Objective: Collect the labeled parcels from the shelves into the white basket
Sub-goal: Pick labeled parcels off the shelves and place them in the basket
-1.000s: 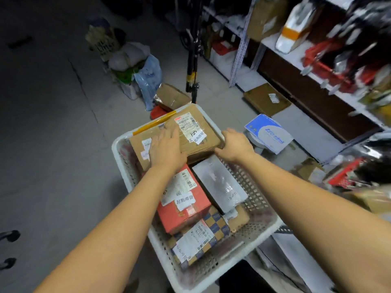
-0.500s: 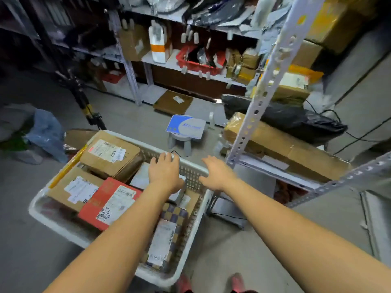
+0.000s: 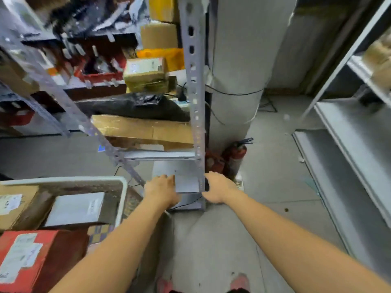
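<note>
The white basket (image 3: 124,199) sits at the lower left, holding a red labeled parcel (image 3: 31,256), a grey flat parcel (image 3: 74,208), a brown box (image 3: 17,204) and a checkered parcel (image 3: 99,231). My left hand (image 3: 160,191) reaches forward just right of the basket rim, apart from it and holding nothing. My right hand (image 3: 220,191) hangs beside the foot of the perforated shelf post (image 3: 196,102), also empty. On the shelves ahead lie a long brown carton (image 3: 148,130), a black bag (image 3: 137,106) and a taped labeled box (image 3: 146,75).
A concrete pillar (image 3: 232,81) stands behind the post, with red fire extinguishers (image 3: 234,157) at its base. Grey metal shelving (image 3: 349,144) runs along the right. Bare concrete floor (image 3: 275,187) lies between the two racks. The view is motion-blurred.
The view has swung right, so the basket slid to the lower left. Both hands have come off the basket and its parcels and now hover by the shelf post's foot.
</note>
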